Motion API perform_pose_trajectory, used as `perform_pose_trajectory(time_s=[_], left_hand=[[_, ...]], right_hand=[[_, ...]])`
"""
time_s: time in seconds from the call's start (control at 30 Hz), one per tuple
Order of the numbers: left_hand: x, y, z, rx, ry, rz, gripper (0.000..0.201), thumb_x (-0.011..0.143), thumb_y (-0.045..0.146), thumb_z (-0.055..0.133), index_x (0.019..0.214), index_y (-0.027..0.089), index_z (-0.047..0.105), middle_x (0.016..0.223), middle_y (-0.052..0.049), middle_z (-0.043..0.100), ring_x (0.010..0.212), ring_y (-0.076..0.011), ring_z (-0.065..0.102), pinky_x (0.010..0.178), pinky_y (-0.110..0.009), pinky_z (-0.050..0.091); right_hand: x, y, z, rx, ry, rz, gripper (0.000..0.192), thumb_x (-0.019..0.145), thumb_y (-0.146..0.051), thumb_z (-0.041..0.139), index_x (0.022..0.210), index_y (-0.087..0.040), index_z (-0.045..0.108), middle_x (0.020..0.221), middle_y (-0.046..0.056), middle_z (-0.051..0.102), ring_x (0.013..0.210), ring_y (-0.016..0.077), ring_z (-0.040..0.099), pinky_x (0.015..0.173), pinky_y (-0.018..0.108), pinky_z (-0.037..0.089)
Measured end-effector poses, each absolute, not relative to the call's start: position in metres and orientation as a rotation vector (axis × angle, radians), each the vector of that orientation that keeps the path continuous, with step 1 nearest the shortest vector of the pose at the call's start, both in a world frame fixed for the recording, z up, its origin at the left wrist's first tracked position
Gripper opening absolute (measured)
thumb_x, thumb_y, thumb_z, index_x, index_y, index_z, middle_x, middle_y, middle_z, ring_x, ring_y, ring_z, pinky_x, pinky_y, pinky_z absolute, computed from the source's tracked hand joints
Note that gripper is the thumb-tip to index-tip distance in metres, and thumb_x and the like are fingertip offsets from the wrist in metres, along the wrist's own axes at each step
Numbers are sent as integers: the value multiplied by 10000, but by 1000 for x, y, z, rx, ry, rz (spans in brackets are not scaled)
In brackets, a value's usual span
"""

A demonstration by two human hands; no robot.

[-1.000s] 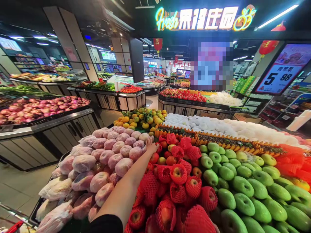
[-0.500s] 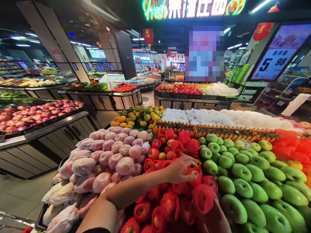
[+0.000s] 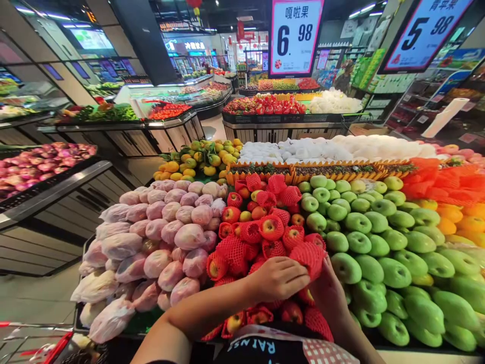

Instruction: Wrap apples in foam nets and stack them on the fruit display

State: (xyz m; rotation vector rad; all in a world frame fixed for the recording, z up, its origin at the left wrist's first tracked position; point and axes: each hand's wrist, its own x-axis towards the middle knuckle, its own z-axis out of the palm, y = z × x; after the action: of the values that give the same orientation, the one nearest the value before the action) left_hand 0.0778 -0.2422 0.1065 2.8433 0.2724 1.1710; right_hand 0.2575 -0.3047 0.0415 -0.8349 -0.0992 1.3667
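Over red apples (image 3: 271,227), L hand (image 3: 278,278) & R hand (image 3: 329,290) grip a netted apple (image 3: 310,258), opp. sides, prob. for steadiness.

The black garment (image 3: 291,348) bears pale lettering (image 3: 253,347) and checks (image 3: 326,351).

The middle price screen (image 3: 296,39) reads "嘎啦果 6.98", the right screen (image 3: 423,34) "青苹果 5.98"; letters on the clothing (image 3: 282,350) perhaps spell "RAINS".
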Motion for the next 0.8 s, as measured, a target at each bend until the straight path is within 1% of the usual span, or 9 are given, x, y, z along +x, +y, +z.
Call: perform_pose_trajectory(time_s=[0.07,0.17,0.23,0.37,0.5,0.57,0.63,0.73,0.8], left_hand=[[77,-249,108,2804,564,1104,214,957,163,558,1142,153,665,1059,-74,773,945,-173,729,862,-276,597],[78,-253,100,2680,877,920,483,815,202,677,1284,119,597,1252,-162,706,1141,-270,684,981,-390,590],[76,-252,91,2615,953,813,629,715,190,717,1321,109,569,1312,-186,673,1210,-313,650,1029,-444,572],[70,-254,73,2550,967,846,725,633,230,765,1317,110,560,1275,-187,685,1189,-329,660,1026,-455,574],[62,-259,62,2523,950,991,790,626,475,828,1296,148,568,1188,-166,710,1099,-329,699,941,-441,609],[58,-261,60,2497,946,1059,825,646,603,806,1304,168,567,1177,-158,711,1078,-317,707,908,-416,616],[55,-262,60,2475,929,1111,863,664,682,773,1332,183,550,1192,-153,702,1080,-304,708,901,-392,613],[53,-262,61,2452,864,1153,910,658,735,756,1355,199,523,1199,-148,685,1063,-291,704,900,-387,608],[53,-263,63,2437,799,1162,922,634,750,759,1338,201,531,1188,-150,673,1053,-295,690,899,-405,605]], right_hand=[[253,-305,48,-851,-47,1365,353,710,-353,854,1045,-361,744,1141,-59,779,1079,182,713,881,296,613],[244,-308,61,-879,-39,1347,427,712,-332,861,1113,-331,717,1168,-38,772,1042,165,721,828,258,618],[239,-311,67,-911,-33,1344,475,682,-290,888,1119,-329,704,1140,-46,777,980,151,739,792,242,623],[233,-317,78,-944,-62,1415,478,595,-257,947,1011,-284,712,1000,-35,796,866,158,759,731,242,630],[235,-319,84,-949,-74,1501,472,577,-255,965,975,-254,713,975,-10,803,835,171,760,721,265,633],[236,-318,85,-946,-46,1519,467,585,-253,960,987,-259,722,1005,-11,805,854,175,762,741,272,633],[238,-318,83,-920,-27,1556,414,628,-274,936,990,-257,736,1029,-9,806,884,179,759,799,290,630],[239,-319,77,-866,-25,1635,315,708,-332,882,987,-255,759,1076,-5,803,1002,195,743,948,330,594],[238,-321,72,-845,-25,1690,313,734,-408,856,996,-260,770,1107,2,799,1100,218,718,1035,365,550]])
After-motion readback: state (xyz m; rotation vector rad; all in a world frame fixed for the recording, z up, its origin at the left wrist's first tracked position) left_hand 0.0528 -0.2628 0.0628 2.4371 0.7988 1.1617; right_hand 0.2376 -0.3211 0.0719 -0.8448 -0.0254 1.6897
